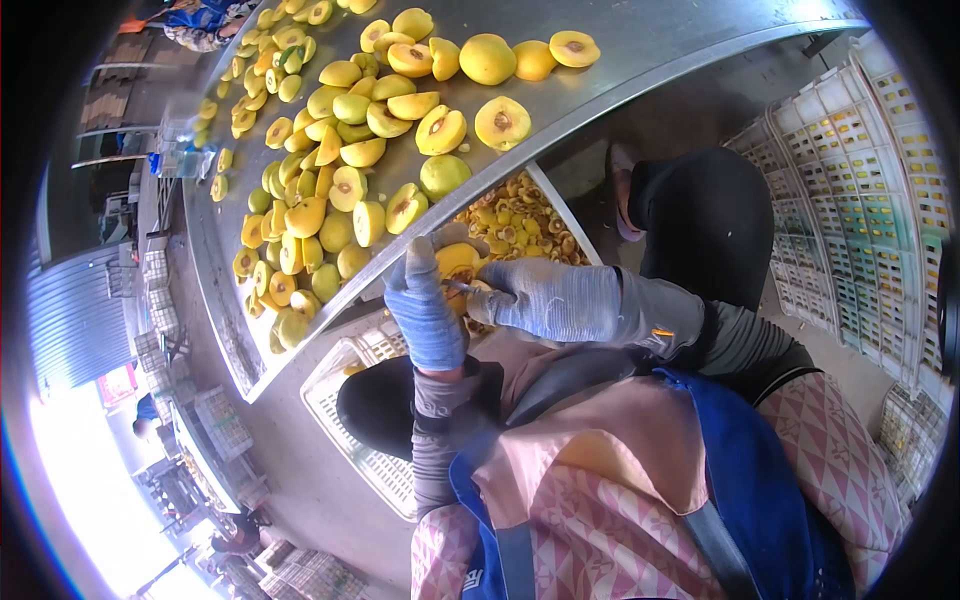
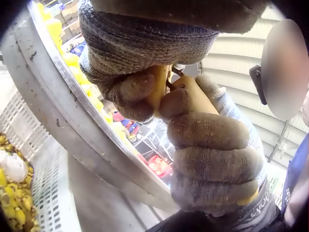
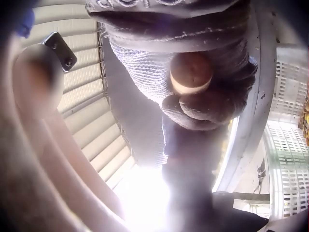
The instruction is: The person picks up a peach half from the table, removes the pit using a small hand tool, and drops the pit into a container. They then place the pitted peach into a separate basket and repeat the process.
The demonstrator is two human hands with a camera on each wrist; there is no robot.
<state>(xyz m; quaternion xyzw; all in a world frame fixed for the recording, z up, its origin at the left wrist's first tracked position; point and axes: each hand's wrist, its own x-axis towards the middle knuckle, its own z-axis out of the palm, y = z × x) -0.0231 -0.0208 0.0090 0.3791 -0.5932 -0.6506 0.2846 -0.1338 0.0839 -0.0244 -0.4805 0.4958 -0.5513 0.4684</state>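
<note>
- Across the upper half of the head frame: metal table (image 1: pixel 690 45), raised rim running from upper right to lower left.
- On that surface, upper left to upper centre: heaped yellow fruit halves (image 1: pixel 340 130), many with cut faces and pits exposed.
- Below the rim, at centre: mass of small yellow and brown pieces (image 1: pixel 525 225).
- Along the right edge: pale plastic crates (image 1: pixel 800 200); left of lower centre, on the floor: white basket (image 1: pixel 393 487).
- Upper right of the left wrist frame: ribbed pale roof (image 2: pixel 236 53).
- Near centre of the head frame: gloved left hand (image 1: pixel 428 310), raised just beside the rim, pinching a fruit piece (image 2: pixel 157 89).
- Right of it: gloved right hand (image 1: pixel 560 300), extended leftward, fingers curled round a tan tool handle (image 2: pixel 199 96); metal end at the fruit piece, depth impossible to tell.
</note>
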